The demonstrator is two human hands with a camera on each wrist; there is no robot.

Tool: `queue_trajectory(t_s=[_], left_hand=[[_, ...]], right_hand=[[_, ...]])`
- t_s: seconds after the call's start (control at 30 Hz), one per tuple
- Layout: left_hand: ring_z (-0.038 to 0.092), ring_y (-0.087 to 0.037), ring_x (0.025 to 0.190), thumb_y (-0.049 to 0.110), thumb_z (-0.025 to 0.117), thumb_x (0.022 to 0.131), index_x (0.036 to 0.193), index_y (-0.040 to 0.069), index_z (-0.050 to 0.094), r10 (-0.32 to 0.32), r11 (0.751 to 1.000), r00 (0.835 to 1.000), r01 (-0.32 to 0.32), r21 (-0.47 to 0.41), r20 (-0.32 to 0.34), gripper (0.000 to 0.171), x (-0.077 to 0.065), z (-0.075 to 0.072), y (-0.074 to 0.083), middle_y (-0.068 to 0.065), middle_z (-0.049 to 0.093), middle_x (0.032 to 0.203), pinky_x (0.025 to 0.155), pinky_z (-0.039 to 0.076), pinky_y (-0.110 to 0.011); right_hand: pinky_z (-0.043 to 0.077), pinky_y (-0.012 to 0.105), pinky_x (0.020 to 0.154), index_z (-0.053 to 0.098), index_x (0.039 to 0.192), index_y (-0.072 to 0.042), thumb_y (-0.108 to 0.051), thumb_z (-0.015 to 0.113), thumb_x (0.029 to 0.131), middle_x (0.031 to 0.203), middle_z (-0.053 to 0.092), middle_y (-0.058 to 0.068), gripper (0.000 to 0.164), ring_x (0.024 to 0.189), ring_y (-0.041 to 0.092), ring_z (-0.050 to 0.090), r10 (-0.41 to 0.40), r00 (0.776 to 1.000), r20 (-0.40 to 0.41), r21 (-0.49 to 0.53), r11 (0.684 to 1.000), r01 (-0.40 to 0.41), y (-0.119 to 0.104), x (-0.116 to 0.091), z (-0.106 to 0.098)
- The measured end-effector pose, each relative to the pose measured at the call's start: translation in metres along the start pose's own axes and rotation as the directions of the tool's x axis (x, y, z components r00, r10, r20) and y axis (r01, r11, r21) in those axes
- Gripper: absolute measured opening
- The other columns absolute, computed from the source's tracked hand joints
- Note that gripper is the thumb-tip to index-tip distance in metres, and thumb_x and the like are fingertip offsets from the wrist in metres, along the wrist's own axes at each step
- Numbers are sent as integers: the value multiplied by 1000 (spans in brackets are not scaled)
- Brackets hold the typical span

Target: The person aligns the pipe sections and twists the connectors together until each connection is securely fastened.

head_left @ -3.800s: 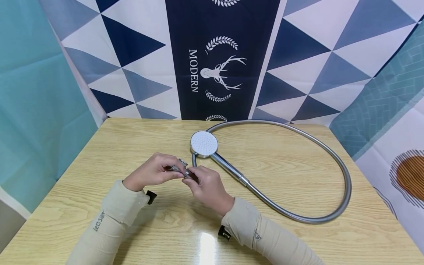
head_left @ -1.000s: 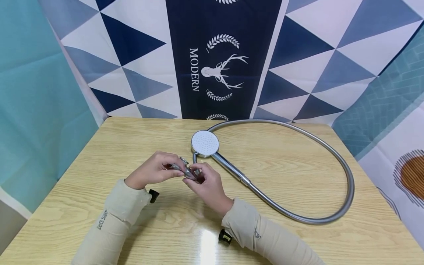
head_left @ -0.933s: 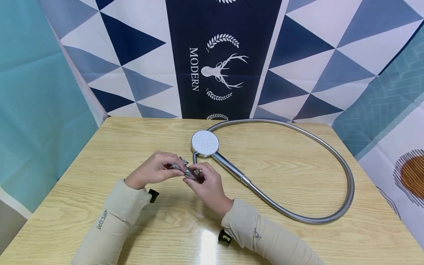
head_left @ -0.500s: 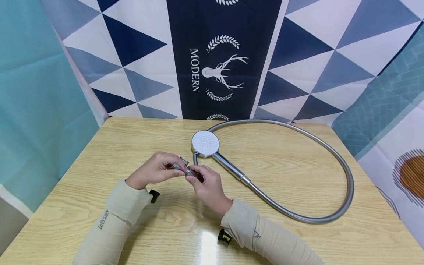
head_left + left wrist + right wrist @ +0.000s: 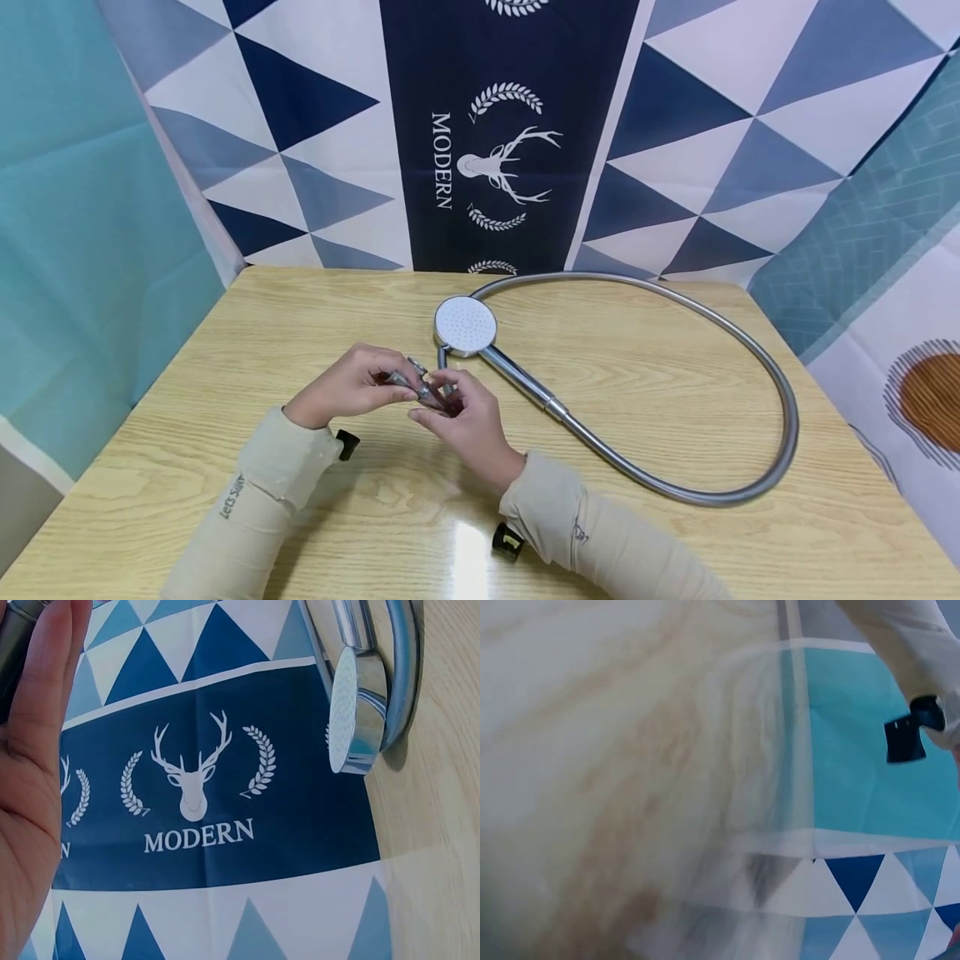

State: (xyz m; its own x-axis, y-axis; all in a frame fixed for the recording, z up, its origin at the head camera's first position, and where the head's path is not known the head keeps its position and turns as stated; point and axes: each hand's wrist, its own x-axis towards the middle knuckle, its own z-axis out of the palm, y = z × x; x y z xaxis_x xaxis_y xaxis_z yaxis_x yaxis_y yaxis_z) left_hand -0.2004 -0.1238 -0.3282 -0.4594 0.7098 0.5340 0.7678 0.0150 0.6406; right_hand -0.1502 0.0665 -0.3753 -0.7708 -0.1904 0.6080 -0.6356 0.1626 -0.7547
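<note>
My left hand (image 5: 351,383) pinches a small shiny metal fitting (image 5: 400,379) between thumb and fingers; its far end shows above them. My right hand (image 5: 476,429) is at the fitting's right end, fingers curled around the end of the shower hose (image 5: 787,417). Its thumb stands a little away from the metal. Fingers hide most of the joint. Just beyond lies a hand shower (image 5: 465,325), white face up, its handle pointing to the lower right. In the left wrist view, my left hand (image 5: 30,772) is at the left edge beside a dark cylindrical piece (image 5: 15,645).
The wood-grain table (image 5: 300,517) carries the hose, looped widely to the right. A patterned cloth (image 5: 315,108) hangs behind its far edge, with teal cloth (image 5: 75,208) on the left. The right wrist view is mostly blurred.
My left hand keeps its pinch on the fitting, almost still. The right thumb and fingers were closed on the joint half a second ago; the thumb has now moved away from it. The hand shower stays put.
</note>
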Motion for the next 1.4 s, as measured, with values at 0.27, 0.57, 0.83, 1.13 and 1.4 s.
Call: queue_trajectory(t_s=[0.27,0.57,0.83,1.13,1.4], left_hand=[[58,-6,66,-14,70,77,86,1,68,7,1000,1000,-7,1,-1,18,3,1,3,-13,68,81,55,49,-24],[55,-6,65,4,69,86,86,0,67,8,999,1000,-7,-37,19,5,0,2,2,-11,68,81,55,49,-24],[55,-5,64,-17,70,76,83,2,67,9,1000,1000,-9,0,29,20,4,-1,5,-9,68,79,54,48,-25],[56,-6,67,-17,69,77,83,2,67,8,1000,999,-7,-13,46,20,6,-2,4,-9,68,80,57,50,-26],[57,-6,69,-16,69,78,82,1,68,-21,1000,998,22,-8,55,18,5,-3,4,-9,68,80,58,50,-26]], right_hand=[[51,25,58,65,100,12,10,77,73,82,64,17,29,66,18,60,23,998,-50,-22,999,-24,-3,-1,2],[49,23,53,64,99,16,10,69,81,74,64,16,18,59,15,57,-93,993,72,-27,995,95,3,0,-4],[53,25,58,57,101,8,9,75,76,83,66,17,31,66,20,64,10,1000,28,-30,999,-9,-5,1,-2],[54,26,58,66,93,13,9,75,77,79,69,20,19,64,21,66,16,999,31,-1,1000,-16,-6,6,-3],[51,24,56,66,99,13,5,68,85,76,67,16,16,61,16,60,43,990,136,-29,999,-39,-8,7,-8]])
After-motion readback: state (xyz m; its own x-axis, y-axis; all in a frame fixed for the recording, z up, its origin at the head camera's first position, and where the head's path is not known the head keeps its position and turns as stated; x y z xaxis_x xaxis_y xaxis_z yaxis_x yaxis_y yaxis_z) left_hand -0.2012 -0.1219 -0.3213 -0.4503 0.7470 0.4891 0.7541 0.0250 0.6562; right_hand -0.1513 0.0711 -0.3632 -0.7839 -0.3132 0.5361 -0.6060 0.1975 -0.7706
